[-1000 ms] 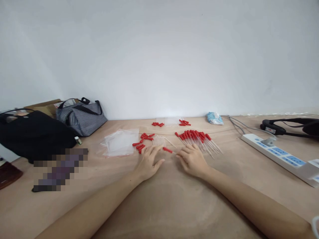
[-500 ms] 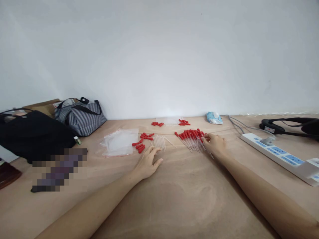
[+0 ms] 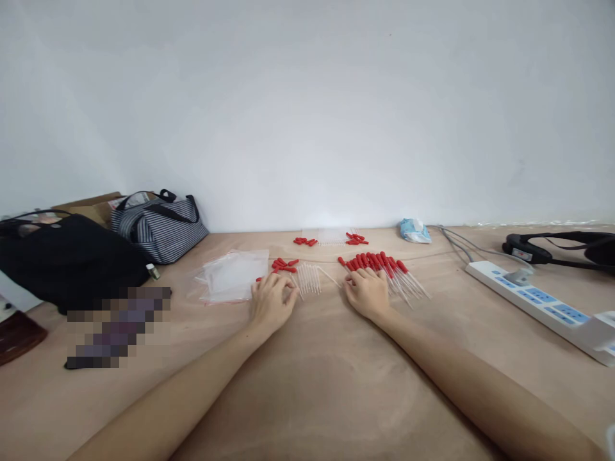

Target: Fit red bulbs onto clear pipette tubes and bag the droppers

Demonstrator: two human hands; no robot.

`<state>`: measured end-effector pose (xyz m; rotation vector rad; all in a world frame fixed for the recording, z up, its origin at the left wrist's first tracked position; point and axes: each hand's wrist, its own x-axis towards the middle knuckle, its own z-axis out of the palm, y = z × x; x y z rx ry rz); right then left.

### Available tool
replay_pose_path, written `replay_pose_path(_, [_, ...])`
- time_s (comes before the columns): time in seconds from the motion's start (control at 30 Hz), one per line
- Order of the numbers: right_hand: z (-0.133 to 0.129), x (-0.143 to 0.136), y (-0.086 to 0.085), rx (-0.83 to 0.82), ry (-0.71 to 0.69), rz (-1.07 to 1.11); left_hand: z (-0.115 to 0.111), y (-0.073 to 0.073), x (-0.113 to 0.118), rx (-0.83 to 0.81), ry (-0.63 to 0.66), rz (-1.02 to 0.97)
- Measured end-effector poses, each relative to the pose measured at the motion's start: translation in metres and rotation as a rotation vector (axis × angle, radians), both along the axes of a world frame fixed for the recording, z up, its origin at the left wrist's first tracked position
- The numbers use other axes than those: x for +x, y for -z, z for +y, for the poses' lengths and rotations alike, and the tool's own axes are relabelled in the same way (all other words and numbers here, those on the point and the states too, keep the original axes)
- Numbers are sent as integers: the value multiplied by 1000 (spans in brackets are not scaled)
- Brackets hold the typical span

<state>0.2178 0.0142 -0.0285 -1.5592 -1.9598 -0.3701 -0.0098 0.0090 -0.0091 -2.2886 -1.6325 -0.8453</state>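
My left hand rests over the near end of a small pile of red rubber bulbs, fingers bent down; what its fingertips hold, if anything, is hidden. Just right of it lies a row of thin clear tubes. My right hand is curled at the near left side of a fan of tubes with red bulbs on their ends. Its fingertips meet near the left end of a slanting tube, and the grip is too small to make out. Clear plastic bags lie left of my left hand.
Further back are more red bulbs and clear tubes. A blue-white packet, a power strip and a black headset are on the right. A striped bag, black bag and small bottle stand left.
My right hand has moved left, from the right side of the fan to its near left side. My left hand has shifted slightly left onto the loose bulbs, its fingers more bent.
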Motion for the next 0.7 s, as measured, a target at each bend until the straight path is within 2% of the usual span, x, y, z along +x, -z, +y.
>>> replay_pose_path(0.1, [9,-24,-1,-52,7,7,11,-3,-15,25,-152,26])
replay_pose_path(0.2, [22,-40,-3,-127,70,26,17,-3,-27,-33,-187,61])
replay_pose_path(0.37, [34,-51,-5,-228,170,38,17,-1,-29,-77,-179,86])
replay_pose_path(0.6, [27,-49,-7,-239,230,83,16,-2,-25,2,-147,90])
replay_pose_path(0.7, [17,-43,-6,-188,186,142,14,-2,-22,46,-34,21])
